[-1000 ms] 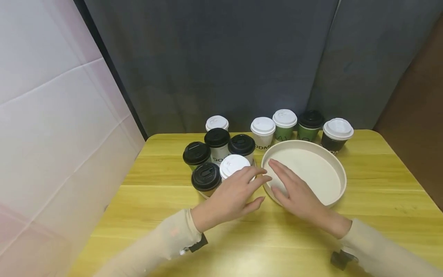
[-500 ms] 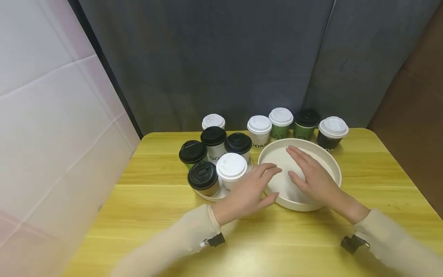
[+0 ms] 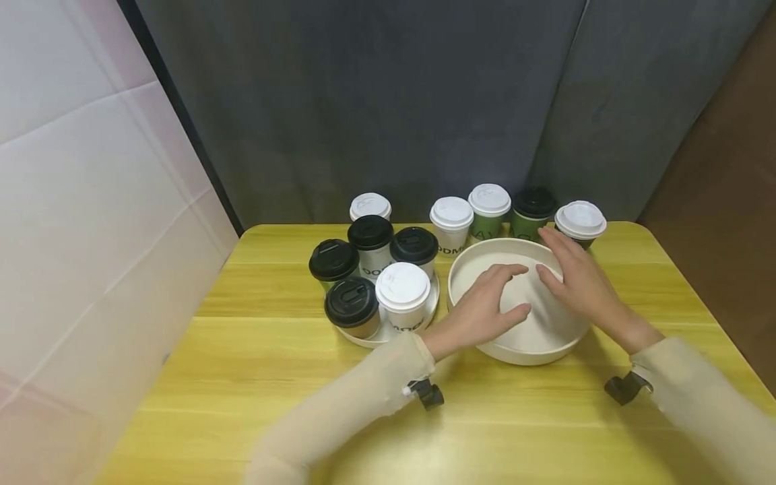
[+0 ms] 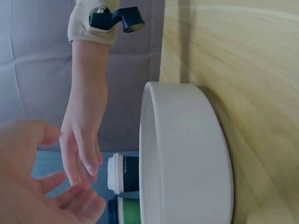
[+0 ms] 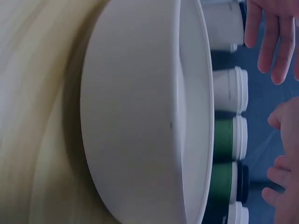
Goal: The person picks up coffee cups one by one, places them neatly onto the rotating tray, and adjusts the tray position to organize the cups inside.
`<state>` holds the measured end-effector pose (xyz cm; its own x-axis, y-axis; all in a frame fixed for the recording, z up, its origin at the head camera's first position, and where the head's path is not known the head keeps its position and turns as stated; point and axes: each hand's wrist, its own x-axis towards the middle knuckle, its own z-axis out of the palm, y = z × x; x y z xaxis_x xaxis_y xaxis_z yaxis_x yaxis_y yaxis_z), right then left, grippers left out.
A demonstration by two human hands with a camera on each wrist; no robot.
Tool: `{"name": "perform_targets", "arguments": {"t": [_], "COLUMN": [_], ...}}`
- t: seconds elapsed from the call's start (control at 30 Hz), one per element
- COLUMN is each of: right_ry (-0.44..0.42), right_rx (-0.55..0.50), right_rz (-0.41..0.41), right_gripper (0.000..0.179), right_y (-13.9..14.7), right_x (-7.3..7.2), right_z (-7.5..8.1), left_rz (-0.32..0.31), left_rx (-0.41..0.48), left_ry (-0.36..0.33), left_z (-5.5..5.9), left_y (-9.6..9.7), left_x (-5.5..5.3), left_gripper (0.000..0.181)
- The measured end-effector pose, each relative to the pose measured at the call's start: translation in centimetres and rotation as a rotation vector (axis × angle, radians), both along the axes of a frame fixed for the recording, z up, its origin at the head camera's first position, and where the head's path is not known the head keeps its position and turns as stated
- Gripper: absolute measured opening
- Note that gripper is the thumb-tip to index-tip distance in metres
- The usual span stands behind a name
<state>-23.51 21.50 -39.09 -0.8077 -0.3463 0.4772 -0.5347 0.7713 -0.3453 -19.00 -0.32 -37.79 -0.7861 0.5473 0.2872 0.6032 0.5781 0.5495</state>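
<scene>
A round cream tray point(image 3: 527, 353) with a raised rim stands on the table, its inside bare. Over its left part hovers my left hand point(image 3: 479, 313), thumb and fingers spread apart with nothing between them. My right hand point(image 3: 578, 286) is held above the tray's right side, fingers extended and touching nothing. In the left wrist view both hands, the left hand point(image 4: 42, 182) and the right hand point(image 4: 84, 121), are above the tray's rim point(image 4: 187, 154). Nearest the right hand is a dark cup with a white lid point(image 3: 580, 219), partly hidden behind its fingers.
Left of the tray, several lidded paper cups crowd a smaller white plate point(image 3: 364, 340), including a white-lidded cup point(image 3: 403, 289). Behind the tray stand a white cup point(image 3: 451, 222), a green white-lidded cup point(image 3: 488, 209) and a green black-lidded cup point(image 3: 532, 209). A grey curtain point(image 3: 364, 101) hangs behind.
Both hands have shifted right over the tray, the left from beside the white-lidded cup to above the tray, the right toward the tray's far right. The cups and tray keep their places.
</scene>
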Motion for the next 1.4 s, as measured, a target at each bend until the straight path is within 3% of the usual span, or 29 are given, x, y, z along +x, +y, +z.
{"name": "perform_targets", "arguments": {"t": [0.37, 0.73, 1.03, 1.4], "right_ry": [-0.032, -0.112, -0.181, -0.265], "right_rx": [0.038, 0.11, 0.096, 0.121], "right_rz": [-0.099, -0.197, -0.239, -0.278], "right_gripper": [0.059, 0.06, 0.064, 0.072], "right_y": [1.9, 3.8, 4.8, 5.3], "right_x": [-2.3, -5.4, -6.8, -7.8], "right_z": [1.0, 3.1, 4.0, 3.6], "left_rz": [-0.021, -0.025, 0.005, 0.026], "left_rx": [0.136, 0.197, 0.183, 0.161], "left_ry": [-0.128, -0.261, -0.297, -0.321], "left_z": [0.3, 1.0, 0.8, 0.5], "left_y": [2.7, 4.7, 5.1, 5.1], "left_x": [-3.9, -6.5, -7.1, -7.3], "left_gripper": [0.064, 0.069, 0.068, 0.068]}}
